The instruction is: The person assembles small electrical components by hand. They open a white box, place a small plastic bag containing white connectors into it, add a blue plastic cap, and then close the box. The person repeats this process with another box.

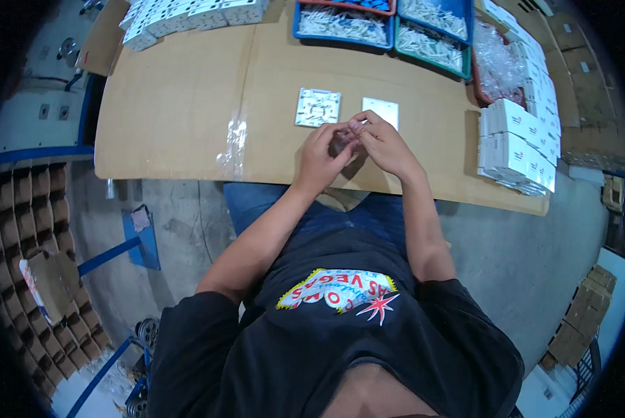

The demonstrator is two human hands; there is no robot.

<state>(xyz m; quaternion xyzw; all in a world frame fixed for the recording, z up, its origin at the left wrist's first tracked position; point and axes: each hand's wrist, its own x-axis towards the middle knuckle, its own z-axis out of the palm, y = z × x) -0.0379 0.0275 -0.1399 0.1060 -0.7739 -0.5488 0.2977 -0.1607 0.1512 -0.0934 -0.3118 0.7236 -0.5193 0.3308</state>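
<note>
My left hand (pixel 318 159) and my right hand (pixel 387 148) meet above the near part of the cardboard-topped table. Their fingertips are pinched together on what looks like a small clear plastic bag (pixel 341 144), mostly covered by the fingers. Just beyond my left hand lies a square white plate (pixel 318 107) with a moulded frame and small openings. A plain flat white square (pixel 382 110) lies past my right hand, which partly covers it.
Blue and green trays (pixel 342 44) of small white pieces stand at the far edge. A reddish tray of crumpled clear plastic (pixel 497 64) sits at the far right. White boxes (pixel 516 143) are stacked at right, and more white units (pixel 180 19) stand far left.
</note>
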